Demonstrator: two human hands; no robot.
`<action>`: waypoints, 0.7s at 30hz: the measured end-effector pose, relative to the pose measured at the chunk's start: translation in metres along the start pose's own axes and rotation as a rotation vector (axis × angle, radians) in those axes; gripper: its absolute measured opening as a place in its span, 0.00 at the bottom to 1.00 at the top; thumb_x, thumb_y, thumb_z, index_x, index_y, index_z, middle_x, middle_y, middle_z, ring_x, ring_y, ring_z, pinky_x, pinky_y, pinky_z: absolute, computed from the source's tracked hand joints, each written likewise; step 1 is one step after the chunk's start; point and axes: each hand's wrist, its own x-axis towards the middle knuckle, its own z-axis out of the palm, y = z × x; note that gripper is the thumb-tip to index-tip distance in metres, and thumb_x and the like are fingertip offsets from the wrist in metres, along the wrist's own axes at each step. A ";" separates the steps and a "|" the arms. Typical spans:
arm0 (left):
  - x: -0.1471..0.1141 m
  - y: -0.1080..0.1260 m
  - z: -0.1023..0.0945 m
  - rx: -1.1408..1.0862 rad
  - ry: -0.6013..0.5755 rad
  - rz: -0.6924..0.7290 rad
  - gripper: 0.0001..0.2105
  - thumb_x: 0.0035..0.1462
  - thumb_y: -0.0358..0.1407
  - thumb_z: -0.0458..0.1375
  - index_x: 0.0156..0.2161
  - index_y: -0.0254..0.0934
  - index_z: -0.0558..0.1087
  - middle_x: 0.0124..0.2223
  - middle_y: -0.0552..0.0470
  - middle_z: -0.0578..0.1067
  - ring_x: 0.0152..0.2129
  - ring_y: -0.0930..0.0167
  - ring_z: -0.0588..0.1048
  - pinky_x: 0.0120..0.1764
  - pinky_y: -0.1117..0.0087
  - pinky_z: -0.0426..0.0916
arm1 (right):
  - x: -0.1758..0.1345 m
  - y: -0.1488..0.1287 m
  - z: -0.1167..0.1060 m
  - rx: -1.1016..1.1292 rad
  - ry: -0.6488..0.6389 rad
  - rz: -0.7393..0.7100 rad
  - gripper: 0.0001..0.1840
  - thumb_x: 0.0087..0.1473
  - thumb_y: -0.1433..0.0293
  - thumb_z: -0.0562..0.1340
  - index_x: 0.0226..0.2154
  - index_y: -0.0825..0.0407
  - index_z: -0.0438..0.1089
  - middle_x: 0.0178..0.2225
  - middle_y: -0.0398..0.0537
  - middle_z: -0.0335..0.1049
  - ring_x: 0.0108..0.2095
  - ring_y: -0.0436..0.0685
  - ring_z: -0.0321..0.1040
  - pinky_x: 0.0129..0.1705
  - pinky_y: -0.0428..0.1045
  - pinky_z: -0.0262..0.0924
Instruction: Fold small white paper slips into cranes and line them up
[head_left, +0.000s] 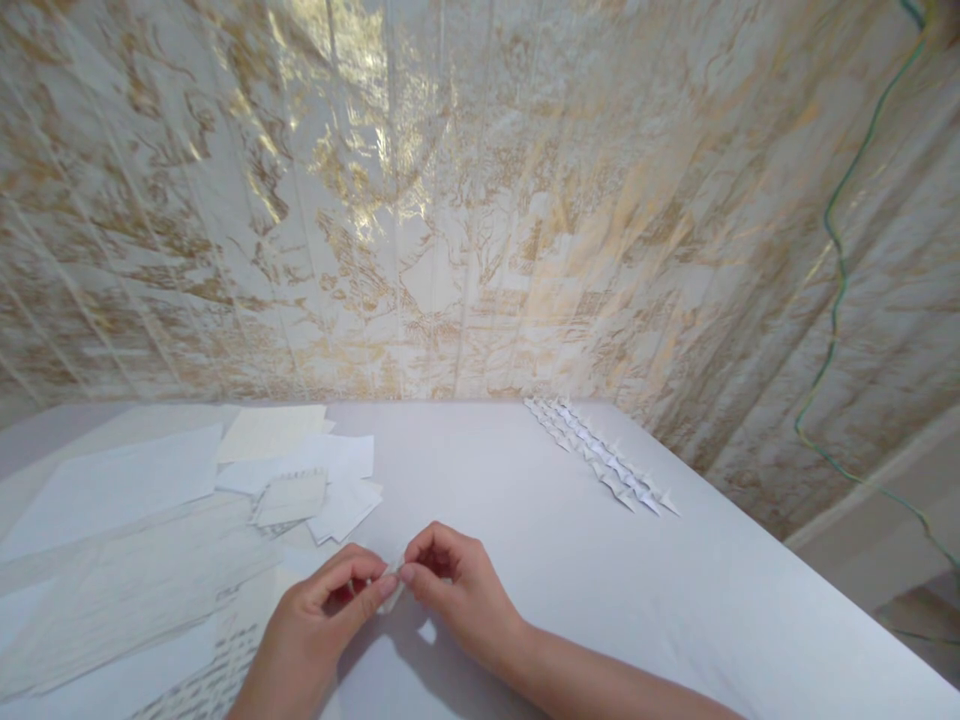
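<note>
In the head view, the left grip and right grip pinch a small paper piece just above the white surface; fingertips hide much of it. Loose sheets run off the left edge; the pointed white pieces are indistinct.

The piece between the fingers is matt white paper, creased by folding. The row of folded shapes looks like the same matt paper, crisp along its points. The loose sheets are flat, dull paper, and the small squares look like thin, lined or printed paper. The surface is smooth, nearly matt. The wall covering is wrinkled, glossy sheeting with a shiny metallic-gold print; plastic or foil, I cannot tell.
</note>
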 end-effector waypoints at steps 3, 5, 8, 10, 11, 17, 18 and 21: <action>0.000 0.000 0.000 -0.029 0.020 -0.001 0.15 0.52 0.51 0.65 0.25 0.42 0.76 0.28 0.56 0.73 0.25 0.70 0.70 0.31 0.71 0.64 | 0.001 0.001 0.001 0.004 0.004 0.011 0.09 0.52 0.65 0.66 0.28 0.51 0.68 0.21 0.37 0.61 0.23 0.49 0.56 0.28 0.45 0.52; 0.000 0.001 0.000 -0.035 0.034 0.005 0.15 0.51 0.50 0.66 0.25 0.42 0.77 0.29 0.56 0.73 0.25 0.70 0.70 0.31 0.71 0.64 | 0.001 0.000 0.001 -0.010 0.006 0.012 0.09 0.52 0.64 0.66 0.27 0.51 0.68 0.21 0.37 0.62 0.24 0.49 0.56 0.28 0.45 0.52; 0.001 0.000 0.000 -0.036 0.046 0.014 0.14 0.50 0.49 0.67 0.25 0.42 0.77 0.29 0.56 0.74 0.25 0.70 0.70 0.31 0.72 0.64 | 0.002 0.000 0.001 0.010 0.000 0.033 0.10 0.51 0.64 0.66 0.27 0.52 0.68 0.21 0.37 0.62 0.23 0.48 0.56 0.27 0.45 0.52; 0.002 -0.001 -0.001 -0.032 0.034 0.028 0.13 0.51 0.49 0.67 0.24 0.43 0.77 0.29 0.56 0.74 0.26 0.70 0.71 0.31 0.72 0.64 | 0.002 0.001 0.000 0.045 -0.006 0.070 0.11 0.50 0.63 0.66 0.27 0.52 0.68 0.21 0.37 0.62 0.22 0.48 0.56 0.26 0.45 0.53; 0.002 -0.003 -0.001 -0.032 0.035 0.036 0.13 0.51 0.49 0.66 0.24 0.43 0.77 0.30 0.56 0.74 0.27 0.70 0.71 0.32 0.72 0.64 | 0.002 0.002 0.000 0.061 -0.009 0.088 0.11 0.50 0.63 0.66 0.28 0.52 0.68 0.21 0.37 0.63 0.21 0.47 0.57 0.26 0.45 0.53; 0.003 -0.005 0.000 -0.067 0.058 0.022 0.13 0.49 0.48 0.67 0.24 0.43 0.77 0.30 0.56 0.74 0.28 0.69 0.72 0.32 0.73 0.65 | 0.003 0.001 0.001 0.081 -0.019 0.119 0.12 0.49 0.62 0.66 0.28 0.52 0.66 0.21 0.38 0.65 0.21 0.47 0.59 0.26 0.44 0.56; 0.002 -0.004 0.000 -0.065 0.057 0.017 0.13 0.49 0.48 0.67 0.24 0.43 0.77 0.30 0.56 0.73 0.28 0.69 0.71 0.32 0.73 0.65 | 0.003 0.002 0.001 0.084 -0.018 0.116 0.12 0.49 0.62 0.66 0.28 0.52 0.66 0.21 0.38 0.65 0.21 0.47 0.59 0.26 0.44 0.56; 0.001 0.000 -0.001 -0.043 0.059 0.000 0.13 0.49 0.50 0.66 0.25 0.43 0.77 0.31 0.57 0.73 0.29 0.69 0.71 0.33 0.73 0.65 | 0.002 0.003 0.003 0.099 -0.011 0.105 0.12 0.49 0.61 0.66 0.28 0.52 0.66 0.22 0.40 0.66 0.22 0.48 0.59 0.27 0.45 0.57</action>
